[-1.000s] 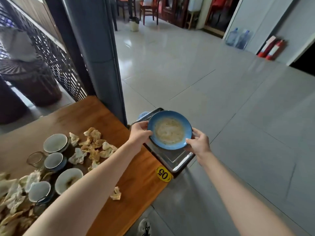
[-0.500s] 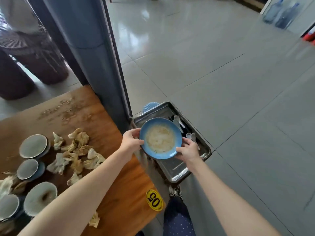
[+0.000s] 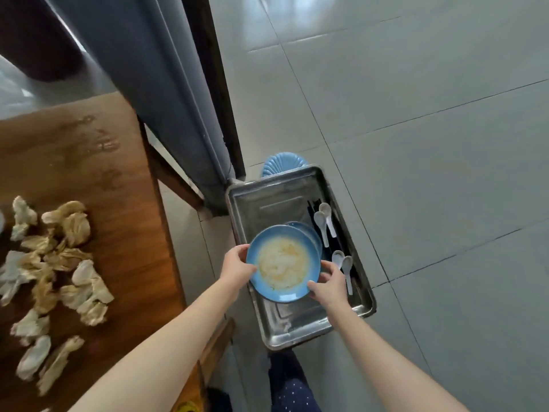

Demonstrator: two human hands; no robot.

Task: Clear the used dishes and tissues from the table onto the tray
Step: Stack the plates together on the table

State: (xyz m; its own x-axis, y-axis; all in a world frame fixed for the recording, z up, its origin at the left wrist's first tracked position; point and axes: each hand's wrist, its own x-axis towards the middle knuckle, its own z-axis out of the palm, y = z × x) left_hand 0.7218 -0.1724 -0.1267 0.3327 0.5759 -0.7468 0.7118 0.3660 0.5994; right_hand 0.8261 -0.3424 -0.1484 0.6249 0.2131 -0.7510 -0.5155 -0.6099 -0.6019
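Note:
A blue plate (image 3: 283, 263) smeared with pale food residue hangs over the metal tray (image 3: 261, 203). My left hand (image 3: 237, 267) grips its left rim and my right hand (image 3: 329, 285) grips its lower right rim. Just behind it, in the tray, the edge of another blue plate (image 3: 310, 233) shows. Several white spoons (image 3: 323, 220) lie along the tray's right side. Crumpled used tissues (image 3: 59, 257) are scattered on the wooden table (image 3: 89, 150) at the left.
The tray sits on a blue stool (image 3: 282, 163) beside the table, on grey floor tiles. A grey pillar (image 3: 166, 84) stands right behind the tray and the table's corner. My dotted trouser leg (image 3: 291, 388) is below the tray.
The view has tipped down and moved over the tray. Both hands have carried the blue plate lower, over the tray's middle. The cups on the table have left the view.

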